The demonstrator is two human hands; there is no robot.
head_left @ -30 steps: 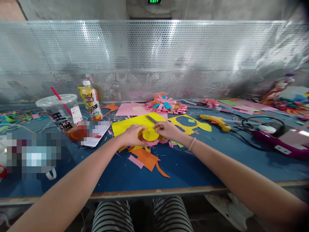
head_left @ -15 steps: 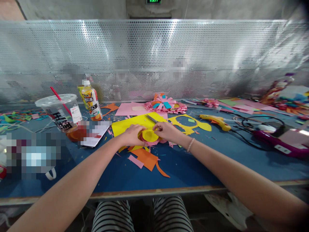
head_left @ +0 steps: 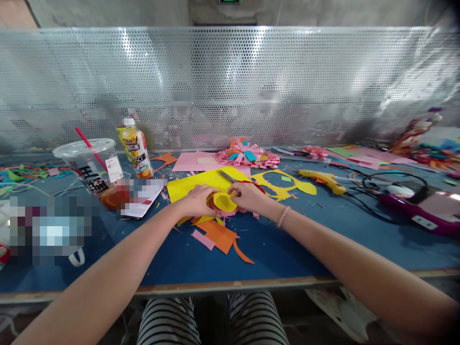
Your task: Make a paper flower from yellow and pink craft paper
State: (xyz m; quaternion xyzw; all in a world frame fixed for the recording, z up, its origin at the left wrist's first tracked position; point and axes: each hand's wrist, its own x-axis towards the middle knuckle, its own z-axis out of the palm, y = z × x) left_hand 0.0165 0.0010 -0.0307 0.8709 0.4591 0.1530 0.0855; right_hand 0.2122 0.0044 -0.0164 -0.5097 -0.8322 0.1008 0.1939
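Right hand (head_left: 247, 197) shifted at yellow disc (head_left: 224, 202); red scissors handle (head_left: 257, 185) now shows.

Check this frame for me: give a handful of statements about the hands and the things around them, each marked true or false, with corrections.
1. The left hand curls around one side of the yellow paper disc. True.
2. The yellow glue gun lies beside the drink cup. False: the yellow glue gun lies to the right of both hands, while the drink cup stands to their left.
3. A bracelet is on the wrist of the right hand. True.
4. The straw in the drink cup is green. False: the straw is red.
5. The drink bottle is lying on its side. False: it stands upright.
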